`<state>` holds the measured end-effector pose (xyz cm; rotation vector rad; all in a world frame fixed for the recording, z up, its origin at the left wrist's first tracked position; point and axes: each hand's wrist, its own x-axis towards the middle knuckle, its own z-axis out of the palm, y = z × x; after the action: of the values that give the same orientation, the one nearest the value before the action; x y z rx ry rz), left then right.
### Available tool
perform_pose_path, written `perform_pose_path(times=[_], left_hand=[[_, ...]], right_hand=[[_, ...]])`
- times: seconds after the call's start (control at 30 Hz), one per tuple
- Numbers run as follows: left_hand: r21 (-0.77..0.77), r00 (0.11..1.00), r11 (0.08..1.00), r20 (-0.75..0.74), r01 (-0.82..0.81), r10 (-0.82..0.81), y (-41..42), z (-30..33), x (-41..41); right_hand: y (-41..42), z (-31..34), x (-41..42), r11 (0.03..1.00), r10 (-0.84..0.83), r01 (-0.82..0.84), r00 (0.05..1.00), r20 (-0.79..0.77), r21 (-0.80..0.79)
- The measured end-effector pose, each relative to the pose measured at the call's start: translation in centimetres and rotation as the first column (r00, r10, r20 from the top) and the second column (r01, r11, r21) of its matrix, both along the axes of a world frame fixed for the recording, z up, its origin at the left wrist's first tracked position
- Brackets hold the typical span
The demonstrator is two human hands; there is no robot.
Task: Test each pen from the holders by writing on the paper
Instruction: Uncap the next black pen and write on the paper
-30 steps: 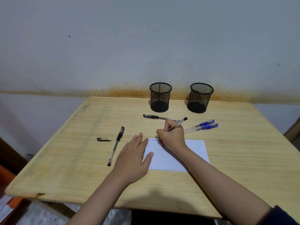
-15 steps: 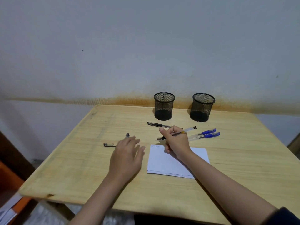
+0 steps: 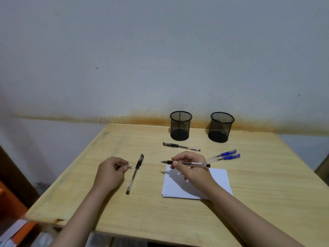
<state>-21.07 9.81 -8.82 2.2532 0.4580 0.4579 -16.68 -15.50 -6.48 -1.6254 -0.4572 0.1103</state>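
My right hand (image 3: pixel 191 168) holds an uncapped clear black pen (image 3: pixel 195 164) level above the top left corner of the white paper (image 3: pixel 219 179), tip pointing left. My left hand (image 3: pixel 110 172) is closed around a small black pen cap (image 3: pixel 129 167) on the table. Beside that hand lies a capped black pen (image 3: pixel 135 172). Another black pen (image 3: pixel 181 146) lies in front of the two black mesh holders (image 3: pixel 180 126) (image 3: pixel 220 127), which look empty. Two blue-capped pens (image 3: pixel 224 155) lie side by side right of my right hand.
The wooden table (image 3: pixel 178 214) stands against a grey wall with a rusty stain line. Its left and front edges are near my arms. Orange and white things (image 3: pixel 16 229) sit on the floor at the lower left.
My right hand lifted the pen off the paper and turned it level. My left hand left the paper, moved left and closed on the pen cap. The camera tilted up.
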Motion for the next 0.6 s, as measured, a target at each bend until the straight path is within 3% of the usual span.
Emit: perform_pose_path(times=[0.23, 0.37, 0.6], left_hand=[[-0.324, 0.975, 0.928, 0.18, 0.186, -0.133, -4.1, 2.6, -1.4], [-0.27, 0.932, 0.903, 0.232, 0.335, -0.277, -4.7, 3.6, -1.3], [-0.195, 0.886, 0.881, 0.276, 0.432, -0.373, -6.0, 3.6, -1.5]], right_hand=[[0.2, 0.6, -1.1, 0.997, 0.008, -0.009, 1.0, 0.018, 0.07], [0.4, 0.7, -1.5, 0.998, 0.013, -0.016, 0.999, 0.048, 0.054], [0.3, 0.8, -1.9, 0.997, 0.028, -0.032, 0.998, 0.05, 0.066]])
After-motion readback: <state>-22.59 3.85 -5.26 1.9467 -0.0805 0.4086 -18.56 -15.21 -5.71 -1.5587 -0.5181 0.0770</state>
